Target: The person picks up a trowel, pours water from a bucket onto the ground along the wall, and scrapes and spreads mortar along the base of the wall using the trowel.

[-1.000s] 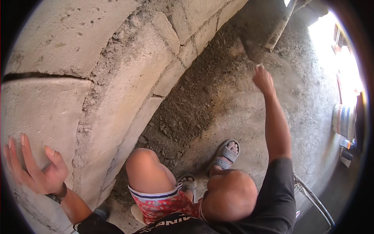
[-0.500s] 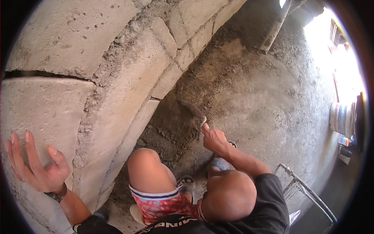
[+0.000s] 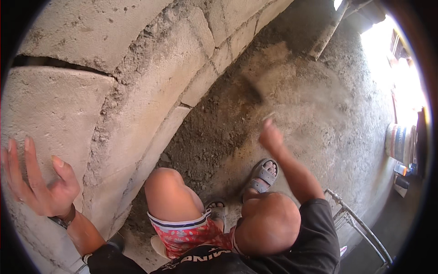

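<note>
I see that the right hand point(image 3: 272, 138), closed on a blurred tool point(image 3: 252, 89) over the floor point(image 3: 315, 125), has swung outward, so loose dirt point(image 3: 203, 134) lies uncovered along the floor's edge by the block wall point(image 3: 146, 86), where the left hand point(image 3: 43, 185) is spread, empty.

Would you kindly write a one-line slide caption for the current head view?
Right hand gripping a blurred tool over the dirt-strewn floor; left hand open beside the block wall.
</note>
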`<action>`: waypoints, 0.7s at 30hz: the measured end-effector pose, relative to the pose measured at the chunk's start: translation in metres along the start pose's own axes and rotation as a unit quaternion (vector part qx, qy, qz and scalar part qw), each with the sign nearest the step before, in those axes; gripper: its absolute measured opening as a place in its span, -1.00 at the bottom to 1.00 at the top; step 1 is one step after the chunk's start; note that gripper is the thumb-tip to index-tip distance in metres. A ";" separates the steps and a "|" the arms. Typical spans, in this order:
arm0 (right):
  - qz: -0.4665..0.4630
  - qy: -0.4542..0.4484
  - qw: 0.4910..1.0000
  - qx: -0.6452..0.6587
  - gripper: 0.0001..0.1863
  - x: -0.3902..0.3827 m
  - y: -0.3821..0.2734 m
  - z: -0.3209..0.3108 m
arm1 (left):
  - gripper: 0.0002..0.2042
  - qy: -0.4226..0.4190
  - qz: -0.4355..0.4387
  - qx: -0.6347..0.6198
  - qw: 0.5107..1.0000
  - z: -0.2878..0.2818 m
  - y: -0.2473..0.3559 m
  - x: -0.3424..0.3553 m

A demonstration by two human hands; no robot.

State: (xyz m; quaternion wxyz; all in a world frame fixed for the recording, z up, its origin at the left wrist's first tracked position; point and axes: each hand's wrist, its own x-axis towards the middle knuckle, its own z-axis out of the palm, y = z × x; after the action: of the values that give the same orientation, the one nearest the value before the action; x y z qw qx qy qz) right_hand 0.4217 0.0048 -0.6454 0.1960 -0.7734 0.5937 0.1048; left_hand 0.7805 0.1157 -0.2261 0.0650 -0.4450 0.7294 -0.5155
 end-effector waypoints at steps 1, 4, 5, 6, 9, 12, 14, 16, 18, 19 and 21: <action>-0.038 -0.041 0.998 -0.041 -0.53 -0.022 -0.023 0.014 | -0.69 0.001 0.003 0.005 1.000 0.000 -0.001 0.000; -0.188 -0.126 0.964 0.139 -0.76 -0.073 -0.058 0.023 | -0.69 -0.008 0.005 0.004 1.000 -0.002 0.000 0.000; -0.190 -0.126 0.963 0.141 -0.76 -0.079 -0.058 0.014 | -0.69 -0.013 0.007 0.006 1.000 -0.003 0.000 0.000; -0.179 -0.133 0.965 0.140 -0.77 -0.075 -0.053 0.000 | -0.69 -0.013 0.003 0.008 1.000 -0.003 0.000 0.000; -0.088 -0.143 0.970 0.173 -0.78 -0.041 -0.027 -0.047 | -0.70 -0.020 -0.006 0.020 1.000 -0.003 0.001 0.000; -0.062 0.046 0.994 0.077 -0.73 0.017 -0.014 -0.071 | -0.70 -0.010 -0.017 0.021 1.000 -0.001 0.002 0.001; -0.055 0.023 0.994 0.093 -0.69 0.034 -0.019 -0.061 | -0.70 0.006 -0.018 0.007 1.000 -0.002 0.002 0.000; -0.050 -0.019 0.995 0.083 -0.75 0.029 -0.034 -0.036 | -0.70 -0.009 -0.019 0.029 0.999 -0.003 0.002 -0.001; -0.107 -0.036 0.988 0.108 -0.75 -0.005 -0.052 -0.003 | -0.71 -0.024 -0.017 0.032 0.999 -0.004 0.003 -0.003; -0.117 -0.063 0.981 0.142 -0.75 -0.023 -0.061 0.010 | -0.72 -0.023 -0.019 0.036 0.999 -0.004 0.003 -0.004; -0.120 -0.146 0.966 0.174 -0.77 -0.054 -0.078 0.028 | -0.73 -0.018 -0.021 0.028 0.999 -0.003 0.002 -0.004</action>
State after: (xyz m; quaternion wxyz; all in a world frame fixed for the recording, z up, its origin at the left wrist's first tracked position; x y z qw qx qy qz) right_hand 0.4842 0.0814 -0.6353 0.4230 -0.7695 0.4705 0.0875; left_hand 0.7803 0.1206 -0.2282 0.0794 -0.4670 0.7043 -0.5287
